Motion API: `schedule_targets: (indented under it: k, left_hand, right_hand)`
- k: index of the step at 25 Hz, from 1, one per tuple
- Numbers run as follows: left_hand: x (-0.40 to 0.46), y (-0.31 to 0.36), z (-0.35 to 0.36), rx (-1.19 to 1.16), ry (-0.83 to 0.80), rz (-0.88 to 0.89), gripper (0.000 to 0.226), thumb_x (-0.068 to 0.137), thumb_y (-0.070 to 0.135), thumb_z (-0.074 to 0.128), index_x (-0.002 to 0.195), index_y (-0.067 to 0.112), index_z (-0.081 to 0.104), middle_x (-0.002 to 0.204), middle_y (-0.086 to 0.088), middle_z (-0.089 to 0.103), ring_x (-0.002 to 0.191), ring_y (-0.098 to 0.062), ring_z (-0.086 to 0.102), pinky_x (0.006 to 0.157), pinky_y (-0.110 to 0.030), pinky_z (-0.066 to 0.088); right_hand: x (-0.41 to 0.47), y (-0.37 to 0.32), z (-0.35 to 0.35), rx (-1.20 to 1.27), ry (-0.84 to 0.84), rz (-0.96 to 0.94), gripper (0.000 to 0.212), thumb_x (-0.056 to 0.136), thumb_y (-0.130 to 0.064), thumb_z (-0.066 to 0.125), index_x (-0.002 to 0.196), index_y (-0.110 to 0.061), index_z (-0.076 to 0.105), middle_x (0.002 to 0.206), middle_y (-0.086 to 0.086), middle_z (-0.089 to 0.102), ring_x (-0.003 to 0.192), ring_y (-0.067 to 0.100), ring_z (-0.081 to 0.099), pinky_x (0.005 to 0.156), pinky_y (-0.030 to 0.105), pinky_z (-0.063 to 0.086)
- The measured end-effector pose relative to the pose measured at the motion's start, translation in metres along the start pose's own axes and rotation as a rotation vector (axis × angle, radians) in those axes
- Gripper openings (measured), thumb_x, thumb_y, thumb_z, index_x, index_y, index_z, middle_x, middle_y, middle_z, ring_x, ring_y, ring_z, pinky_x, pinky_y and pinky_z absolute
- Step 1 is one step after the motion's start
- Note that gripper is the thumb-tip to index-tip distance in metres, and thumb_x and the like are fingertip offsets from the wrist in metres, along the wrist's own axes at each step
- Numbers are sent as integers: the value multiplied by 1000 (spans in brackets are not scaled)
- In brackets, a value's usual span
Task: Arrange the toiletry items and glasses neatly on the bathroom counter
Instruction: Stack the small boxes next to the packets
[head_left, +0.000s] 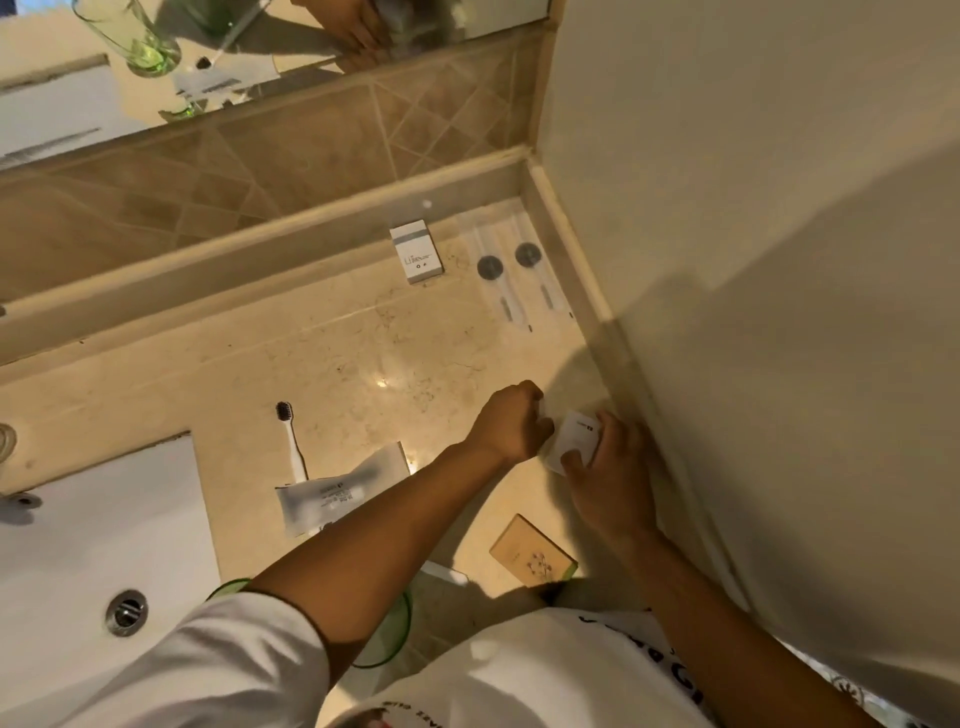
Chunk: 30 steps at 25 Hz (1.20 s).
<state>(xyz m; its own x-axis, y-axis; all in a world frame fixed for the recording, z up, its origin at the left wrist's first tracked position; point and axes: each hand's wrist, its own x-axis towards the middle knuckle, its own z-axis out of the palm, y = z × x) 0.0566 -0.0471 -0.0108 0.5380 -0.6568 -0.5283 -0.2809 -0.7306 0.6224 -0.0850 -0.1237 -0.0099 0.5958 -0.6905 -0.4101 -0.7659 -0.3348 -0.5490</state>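
- Stretching from nine o'clock across to the side wall at three o'clock, the counter (322, 353) is pale veined stone with a raised ledge along its back edge.
- The sink (98, 551) fills the corner at eight o'clock, white, with a round metal drain.
- The mirror (171, 73) runs along eleven to twelve o'clock above a tiled strip and reflects a green glass (132, 36).
- The right hand (608, 478) sits at four o'clock, close to the side wall, its fingers wrapped round a small white box (574, 441) that rests on or just above the stone; I cannot tell which.
- The left hand (511, 423) is just beside it at the centre, curled into a loose fist against the box's left edge; whether it truly pinches the box I cannot tell.
- A flat sachet (337, 493) lies at seven o'clock, partly under the left forearm.
- A toothbrush (291, 441) with dark bristles lies touching the sachet, head pointing to twelve o'clock.
- Two clear wrapped packets (511, 270), each with a dark round seal, lie side by side at one o'clock in the back corner.
- A second white box (415, 252) with a grey band lies just left of the packets.
- A tan soap box (532, 551) sits at five o'clock near the front edge.
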Motion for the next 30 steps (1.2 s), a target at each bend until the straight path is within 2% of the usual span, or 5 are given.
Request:
schedule_targets:
  k: [4,11,18,24,30]
  left_hand:
    - [-4,1,14,-57,-55,-49,43,92,19,63,133,6,56,117,-15,68,109,-32,63,91,-39,53]
    - [-8,-5,14,-65,-31,-40,32,87,16,63,119,9,66,112,-11,69,102,-29,63,85,-38,54]
    - [-11,-51,-62,-233,265,-125,39,72,10,76,111,14,70,100,-2,72,91,-23,67,78,-31,54]
    - [-13,-103,-123,-393,511,-98,46,65,0,74,101,29,72,67,27,66,64,12,61,55,-9,46]
    - [15,-123,-135,-364,587,-61,56,77,10,73,129,26,60,101,5,67,99,-16,58,75,-31,54]
  right_hand:
    - [2,0,3,13,37,29,60,89,-29,71,139,-12,43,138,15,44,117,32,57,86,42,59]
    - [4,-3,10,77,-26,19,53,88,-30,74,132,-16,49,130,11,47,107,24,57,81,30,54]
    - [42,-86,37,63,-63,-308,53,79,-13,77,128,-4,59,126,18,56,109,28,58,89,25,45]
    - [86,-178,85,102,-202,-536,50,81,0,68,130,3,59,134,19,55,122,35,57,100,43,54]
    - [117,-199,118,26,-201,-537,54,86,-2,65,138,-4,55,145,13,51,136,28,46,113,40,42]
